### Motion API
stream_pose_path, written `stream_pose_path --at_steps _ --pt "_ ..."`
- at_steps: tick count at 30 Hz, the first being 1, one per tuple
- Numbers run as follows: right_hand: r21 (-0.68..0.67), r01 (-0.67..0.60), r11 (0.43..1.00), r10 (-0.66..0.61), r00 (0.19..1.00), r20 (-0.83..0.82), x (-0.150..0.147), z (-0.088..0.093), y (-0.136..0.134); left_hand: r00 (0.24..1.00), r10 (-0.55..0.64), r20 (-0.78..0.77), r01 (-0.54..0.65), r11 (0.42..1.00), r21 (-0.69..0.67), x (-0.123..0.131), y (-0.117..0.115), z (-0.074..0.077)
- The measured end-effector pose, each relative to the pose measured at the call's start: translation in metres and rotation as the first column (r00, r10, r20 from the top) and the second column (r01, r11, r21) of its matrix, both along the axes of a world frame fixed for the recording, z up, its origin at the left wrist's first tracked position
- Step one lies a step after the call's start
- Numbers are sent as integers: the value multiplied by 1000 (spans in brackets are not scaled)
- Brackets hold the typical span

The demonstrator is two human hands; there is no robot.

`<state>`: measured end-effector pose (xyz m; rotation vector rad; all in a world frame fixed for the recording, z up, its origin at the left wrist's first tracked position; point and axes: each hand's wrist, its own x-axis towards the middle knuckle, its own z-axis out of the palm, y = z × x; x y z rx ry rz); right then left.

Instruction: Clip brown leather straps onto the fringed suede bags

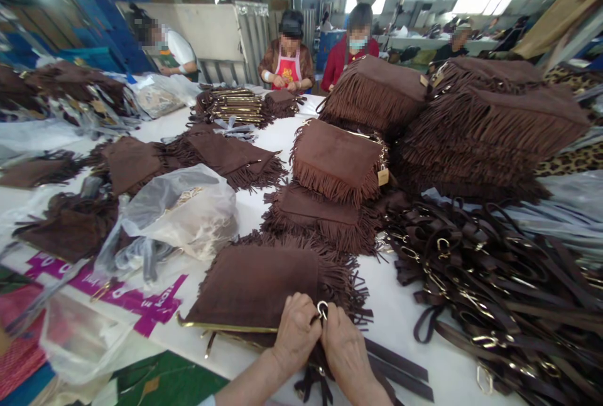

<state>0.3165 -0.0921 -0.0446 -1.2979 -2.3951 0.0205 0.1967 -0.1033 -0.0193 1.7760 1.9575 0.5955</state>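
Both hands meet at the front edge of the table, beside a brown fringed bag (pixel 257 274) with a gold-coloured frame edge. My left hand (pixel 298 329) is closed at the bag's right front corner. Close against it, my right hand (pixel 345 344) pinches near a metal ring (pixel 322 310). A dark strap piece runs between the fingers, and its end hangs below them. Which hand bears the ring is hard to tell. Flat dark straps (pixel 400 371) lie to the right, partly under my right hand.
Stacked fringed bags (pixel 336 158) rise behind the hands. A tangled heap of straps with metal clips (pixel 471 293) covers the right side. At left sits a clear plastic bag (pixel 188 211). Several people work across the table, one in a red apron (pixel 289 68).
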Motion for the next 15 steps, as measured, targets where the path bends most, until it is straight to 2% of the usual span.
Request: stream_pose_path --at_steps 4,5,7,10,12,15 --pt "1 23 1000 -23 1000 2 3 -3 -6 999 17 -29 -18 999 -46 1 3 4" --pt "1 23 1000 -23 1000 -15 5 -5 -9 1000 -18 -23 17 999 -45 -1 2 7" --pt "-33 14 999 -17 996 -85 12 -10 -15 987 -162 -11 162 987 -11 -14 -2 11" --pt "-195 8 981 -60 963 -262 21 -10 -25 913 -389 -122 398 915 69 -53 -19 11" --pt "-339 -1 941 -130 922 -365 23 -2 -29 863 -417 -284 453 889 71 -87 -32 8" --pt "-513 -45 857 -218 871 -441 27 18 -32 780 -364 -509 470 877 95 -124 -48 5"
